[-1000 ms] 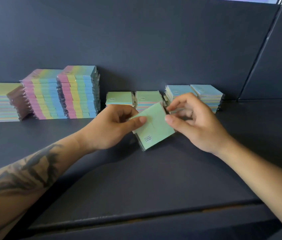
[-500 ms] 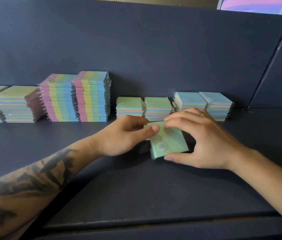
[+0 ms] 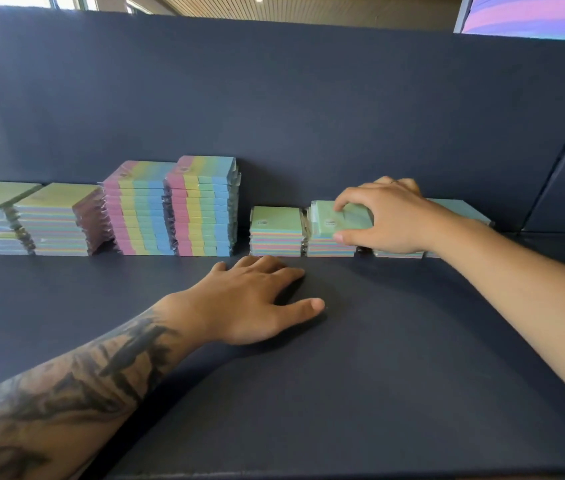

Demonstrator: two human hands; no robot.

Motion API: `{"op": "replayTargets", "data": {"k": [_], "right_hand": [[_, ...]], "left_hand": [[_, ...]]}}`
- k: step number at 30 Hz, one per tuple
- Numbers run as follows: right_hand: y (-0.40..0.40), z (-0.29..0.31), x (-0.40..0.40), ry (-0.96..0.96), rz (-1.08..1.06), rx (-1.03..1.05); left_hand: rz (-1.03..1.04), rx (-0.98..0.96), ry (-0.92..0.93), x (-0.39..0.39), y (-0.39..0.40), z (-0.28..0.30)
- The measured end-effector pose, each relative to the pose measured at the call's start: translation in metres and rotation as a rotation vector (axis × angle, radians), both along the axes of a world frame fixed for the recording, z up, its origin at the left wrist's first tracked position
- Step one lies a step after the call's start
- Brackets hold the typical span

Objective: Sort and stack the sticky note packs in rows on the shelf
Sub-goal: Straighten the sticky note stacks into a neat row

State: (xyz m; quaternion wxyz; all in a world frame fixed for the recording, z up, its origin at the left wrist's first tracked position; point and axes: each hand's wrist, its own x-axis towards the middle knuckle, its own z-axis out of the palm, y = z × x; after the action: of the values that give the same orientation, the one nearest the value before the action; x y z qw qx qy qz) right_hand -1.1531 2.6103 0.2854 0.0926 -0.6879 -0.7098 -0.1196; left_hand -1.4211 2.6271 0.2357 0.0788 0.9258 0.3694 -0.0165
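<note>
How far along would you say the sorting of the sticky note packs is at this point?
Mostly done: striped stacks and green-topped stacks already line the back of the shelf. In hand: the right hand grips a green pack on the second green stack. The left hand rests empty on the shelf. No loose packs show.

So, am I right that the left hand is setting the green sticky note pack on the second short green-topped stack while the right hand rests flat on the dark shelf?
Not quite: the hands are swapped. In the head view the right hand grips the green sticky note pack on the second short green-topped stack, and the left hand rests flat on the dark shelf.
</note>
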Motion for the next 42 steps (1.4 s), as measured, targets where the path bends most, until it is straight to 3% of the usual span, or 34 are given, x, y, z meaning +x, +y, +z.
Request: {"op": "replayTargets", "data": {"k": [23, 29, 36, 42], "right_hand": [[0.008, -0.006, -0.022, -0.109, -0.172, -0.087], [-0.04, -0.027, -0.044, 0.067, -0.077, 0.149], [-0.109, -0.066, -0.044, 0.291, -0.172, -0.164], [-0.181, -0.066, -0.019, 0.298, -0.229, -0.244]], "left_hand": [[-0.004, -0.031, 0.024, 0.001, 0.003, 0.003], [-0.027, 0.007, 0.032, 0.0, 0.005, -0.001], [0.026, -0.034, 0.039, 0.003, -0.012, 0.003], [-0.049, -0.002, 0.04, 0.014, -0.087, 0.0]]}}
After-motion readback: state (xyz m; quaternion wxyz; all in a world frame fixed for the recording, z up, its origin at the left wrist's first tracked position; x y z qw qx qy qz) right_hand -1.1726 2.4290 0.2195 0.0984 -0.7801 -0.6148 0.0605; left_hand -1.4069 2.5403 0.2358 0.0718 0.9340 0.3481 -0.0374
